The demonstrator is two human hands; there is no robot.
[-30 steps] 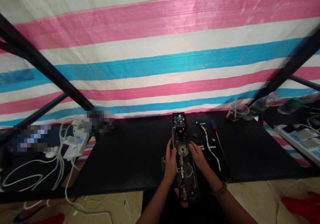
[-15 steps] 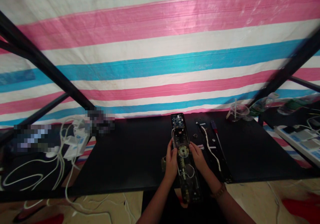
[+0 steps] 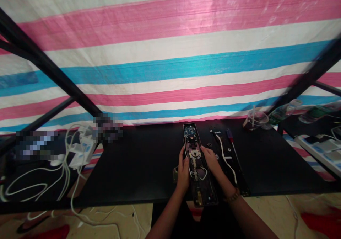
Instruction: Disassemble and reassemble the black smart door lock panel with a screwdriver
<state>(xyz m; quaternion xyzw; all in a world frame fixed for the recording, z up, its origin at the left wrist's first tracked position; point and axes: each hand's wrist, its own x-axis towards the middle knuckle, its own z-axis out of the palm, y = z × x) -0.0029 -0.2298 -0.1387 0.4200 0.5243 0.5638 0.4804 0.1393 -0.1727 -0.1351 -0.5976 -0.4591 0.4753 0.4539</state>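
Observation:
Both hands grip a long, dark, opened device housing (image 3: pixel 193 146) from its sides. Its inside faces up: a blue circuit board at the far end, a pale round part near the middle and thin white wires. My left hand (image 3: pixel 183 171) is closed on the left edge, my right hand (image 3: pixel 211 160) on the right edge. The near end reaches past the table's front edge. Just right of it lies a long black panel (image 3: pixel 236 173) with a white cable (image 3: pixel 223 155) along it. A screwdriver (image 3: pixel 233 143) with a purple and red handle lies there too.
A clear plastic cup (image 3: pixel 254 120) and crumpled clear plastic (image 3: pixel 282 114) stand at the back right. White cables (image 3: pixel 64 171) tangle with power strips at the left. A white power strip (image 3: pixel 319 157) sits at the right. A striped sheet (image 3: pixel 170 61) hangs behind the black table (image 3: pixel 133 168).
The housing has tilted flatter in both hands, its near end moving up in view, and its inside shows more clearly. Both hands keep their hold on its sides.

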